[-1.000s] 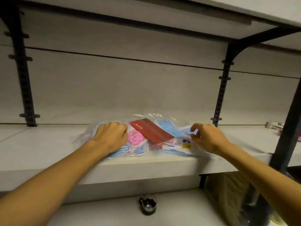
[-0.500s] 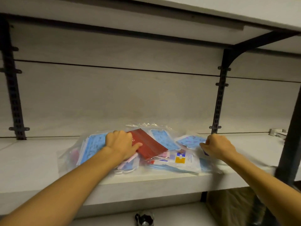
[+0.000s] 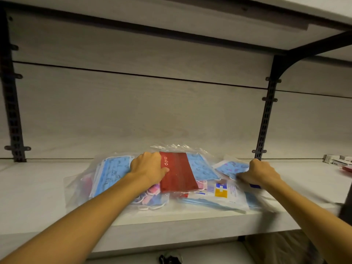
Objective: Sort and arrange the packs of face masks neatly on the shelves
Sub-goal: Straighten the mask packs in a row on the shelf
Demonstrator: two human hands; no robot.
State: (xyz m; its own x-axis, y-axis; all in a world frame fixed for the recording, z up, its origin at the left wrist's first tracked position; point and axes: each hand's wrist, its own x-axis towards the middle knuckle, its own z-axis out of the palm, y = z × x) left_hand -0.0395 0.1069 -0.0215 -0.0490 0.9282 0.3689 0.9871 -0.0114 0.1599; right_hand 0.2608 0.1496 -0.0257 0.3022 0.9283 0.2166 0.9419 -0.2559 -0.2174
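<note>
— How many packs on the shelf [image 3: 38,197]?
— At least four clear ones, overlapping: blue masks [image 3: 112,172] leftmost, a red pack [image 3: 179,174] reading "dipro", a yellow-labelled pack [image 3: 222,191], text too small.
— The hands?
— Left hand [image 3: 148,168] grips the red pack's edge; right hand [image 3: 259,173] pinches a blue pack [image 3: 230,167].

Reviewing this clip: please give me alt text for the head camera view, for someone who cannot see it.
Two bare hands work a loose pile of clear-wrapped face mask packs on a pale shelf: the left hand grips a red pack, the right hand grips the plastic of a blue patterned pack. Another blue pack lies at the left.
</note>
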